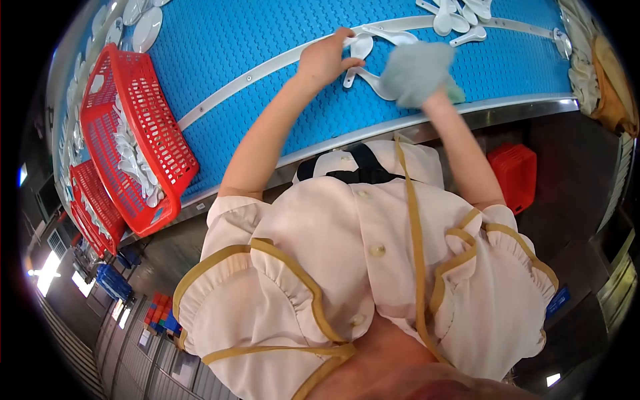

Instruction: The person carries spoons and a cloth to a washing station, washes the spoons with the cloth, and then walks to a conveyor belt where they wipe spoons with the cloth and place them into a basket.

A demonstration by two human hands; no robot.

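Note:
My bare left hand (325, 59) is over the blue belt (220, 53), its thumb and fingers curled around a white spoon (362, 45). The spoon's handle passes by the thumb. My right hand (419, 75) is smeared by motion and covered by grey-blue fabric, a glove or a cloth; its fingers are hidden. A greenish edge shows beneath it. Between my hands another white spoon (377, 85) lies with one end at the fabric. Above it, a further spoon (392, 35) rests along the white strip (280, 61).
Several white spoons (460, 20) lie in a pile at the far side. On the left, a red basket (170, 143) holds many spoons, with white dishes (147, 30) beyond. A metal edge (513, 107) borders the belt. Below it stands a red bin (513, 177).

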